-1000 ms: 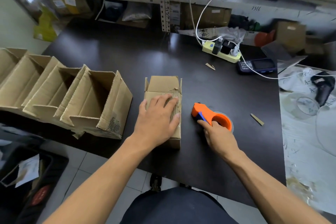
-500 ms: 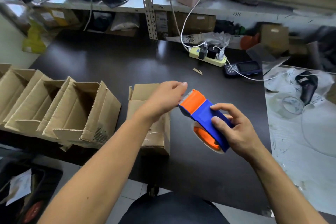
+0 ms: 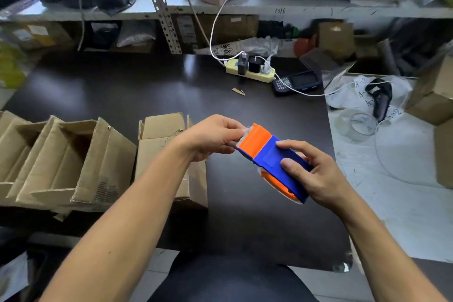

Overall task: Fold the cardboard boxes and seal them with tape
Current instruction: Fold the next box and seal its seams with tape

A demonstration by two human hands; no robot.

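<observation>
A folded cardboard box (image 3: 161,144) lies on the dark table (image 3: 127,91), flaps closed, partly under my left forearm. Above the table I hold an orange and blue tape dispenser (image 3: 272,157). My right hand (image 3: 316,176) grips its blue body. My left hand (image 3: 215,137) pinches the clear tape end at the dispenser's toothed orange tip. To the left, a row of open cardboard boxes (image 3: 61,162) lies on its side along the table's front edge.
At the back stand a yellow power strip (image 3: 250,72) with white cables and a handheld scanner (image 3: 296,82). A cardboard scrap (image 3: 238,91) lies mid-table. White sheets, a tape roll (image 3: 362,124) and a brown box (image 3: 431,95) are to the right. Shelves rise behind.
My right hand lifted the tape dispenser off the table. My left hand left the folded box and came up to pinch the tape end at the dispenser's tip.
</observation>
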